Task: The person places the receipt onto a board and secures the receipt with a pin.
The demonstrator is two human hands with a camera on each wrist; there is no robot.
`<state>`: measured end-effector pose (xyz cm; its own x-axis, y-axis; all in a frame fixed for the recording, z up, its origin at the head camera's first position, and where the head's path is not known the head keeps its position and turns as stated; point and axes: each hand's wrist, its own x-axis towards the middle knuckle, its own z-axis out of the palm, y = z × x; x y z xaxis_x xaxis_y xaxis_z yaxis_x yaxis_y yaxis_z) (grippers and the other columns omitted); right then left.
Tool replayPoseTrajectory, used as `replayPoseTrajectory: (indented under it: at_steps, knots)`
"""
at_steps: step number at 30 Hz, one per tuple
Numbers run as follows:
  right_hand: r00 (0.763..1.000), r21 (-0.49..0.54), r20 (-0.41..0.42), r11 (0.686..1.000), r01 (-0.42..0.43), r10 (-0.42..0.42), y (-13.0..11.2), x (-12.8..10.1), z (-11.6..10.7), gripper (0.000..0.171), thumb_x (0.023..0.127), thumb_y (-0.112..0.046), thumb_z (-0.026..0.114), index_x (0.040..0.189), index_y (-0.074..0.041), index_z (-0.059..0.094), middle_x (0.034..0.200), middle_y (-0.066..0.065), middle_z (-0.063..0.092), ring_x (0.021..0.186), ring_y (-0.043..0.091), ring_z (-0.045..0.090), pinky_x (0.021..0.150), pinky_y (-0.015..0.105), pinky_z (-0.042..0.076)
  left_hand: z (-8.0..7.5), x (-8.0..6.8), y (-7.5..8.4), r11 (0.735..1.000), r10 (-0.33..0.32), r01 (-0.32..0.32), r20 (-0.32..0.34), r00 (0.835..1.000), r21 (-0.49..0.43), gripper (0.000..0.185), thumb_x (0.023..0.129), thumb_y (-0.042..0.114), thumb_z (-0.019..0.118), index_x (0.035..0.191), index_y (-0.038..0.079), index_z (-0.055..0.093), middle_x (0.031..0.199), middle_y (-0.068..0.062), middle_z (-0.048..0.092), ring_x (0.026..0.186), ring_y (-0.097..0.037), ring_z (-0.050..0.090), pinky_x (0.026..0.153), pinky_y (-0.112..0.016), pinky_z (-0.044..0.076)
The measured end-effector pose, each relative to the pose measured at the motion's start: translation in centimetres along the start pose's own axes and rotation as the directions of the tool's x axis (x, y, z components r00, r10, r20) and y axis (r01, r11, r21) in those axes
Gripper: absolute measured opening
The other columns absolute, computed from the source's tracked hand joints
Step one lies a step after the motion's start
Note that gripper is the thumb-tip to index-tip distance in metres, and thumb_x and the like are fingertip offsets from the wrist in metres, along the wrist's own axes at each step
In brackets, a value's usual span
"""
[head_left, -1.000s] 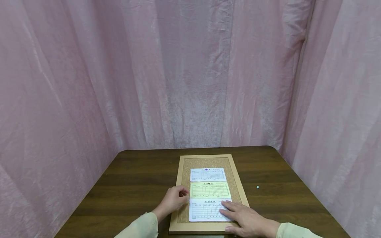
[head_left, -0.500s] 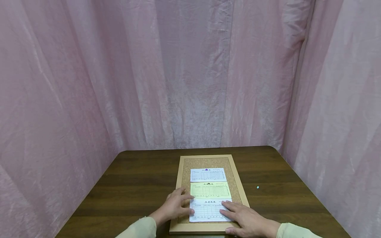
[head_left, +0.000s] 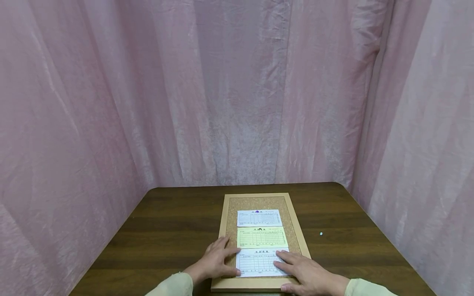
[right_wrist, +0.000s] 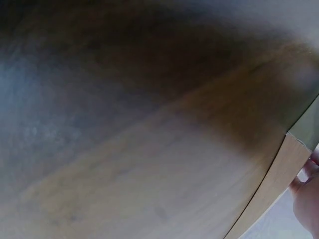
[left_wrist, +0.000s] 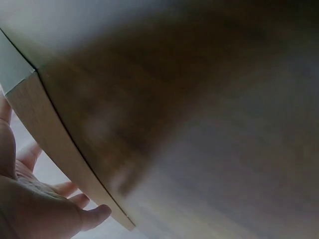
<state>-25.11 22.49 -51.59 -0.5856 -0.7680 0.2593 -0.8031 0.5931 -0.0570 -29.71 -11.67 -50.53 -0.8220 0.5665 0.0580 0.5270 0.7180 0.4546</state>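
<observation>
Pressing white slip (head_left: 259, 262) flat, fingers straight | left hand (head_left: 216, 260) left end, right hand (head_left: 304, 273) right end | long axis left-right

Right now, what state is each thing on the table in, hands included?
Cork board: lying flat on the table, three slips in a column on it.
Top white slip: flat, untouched.
Yellow slip: flat, untouched.
Bottom white slip: flat, under both hands.
Left hand: fingers straight, resting on its left edge.
Right hand: fingers straight, pressing its right side.
</observation>
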Motion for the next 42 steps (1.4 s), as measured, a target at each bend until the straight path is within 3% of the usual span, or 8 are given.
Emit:
replayPoseTrajectory:
  at_steps: [9, 28, 42]
  knots:
    - [1.0, -0.027, -0.015, 0.999, 0.022, -0.022, 0.1, -0.1, 0.0, 0.064, 0.098, -0.059, 0.049, 0.142, -0.012, 0.056, 0.146, 0.017, 0.05, 0.129, 0.035, 0.051, 0.098, 0.049, 0.046, -0.2, -0.3, -0.1, 0.999, -0.034, 0.035, 0.033, 0.999, -0.022, 0.075, 0.078, 0.057, 0.078, 0.14, 0.018, 0.059, 0.157, -0.027, 0.026, 0.145, -0.049, 0.017, 0.106, -0.072, 0.02]
    - [1.0, -0.002, 0.013, 1.0, -0.001, 0.001, 0.4, -0.1, -0.1, 0.062, 0.1, -0.058, 0.046, 0.143, -0.014, 0.055, 0.148, 0.014, 0.049, 0.131, 0.034, 0.05, 0.1, 0.049, 0.045, -0.2, -0.4, -0.3, 0.998, -0.021, 0.024, 0.047, 0.999, -0.056, 0.074, 0.078, 0.051, 0.081, 0.14, 0.017, 0.059, 0.156, -0.028, 0.026, 0.144, -0.051, 0.015, 0.105, -0.074, 0.021]
    - [0.999, -0.068, -0.034, 0.998, 0.012, -0.014, 0.7, 0.0, -0.9, 0.056, 0.1, -0.055, 0.048, 0.129, -0.01, 0.067, 0.136, 0.011, 0.059, 0.121, 0.029, 0.058, 0.094, 0.043, 0.049, 0.1, -0.1, -0.5, 0.995, -0.035, 0.039, 0.052, 0.998, -0.089, 0.075, 0.077, 0.049, 0.082, 0.14, 0.016, 0.059, 0.157, -0.027, 0.026, 0.145, -0.05, 0.014, 0.106, -0.073, 0.019]
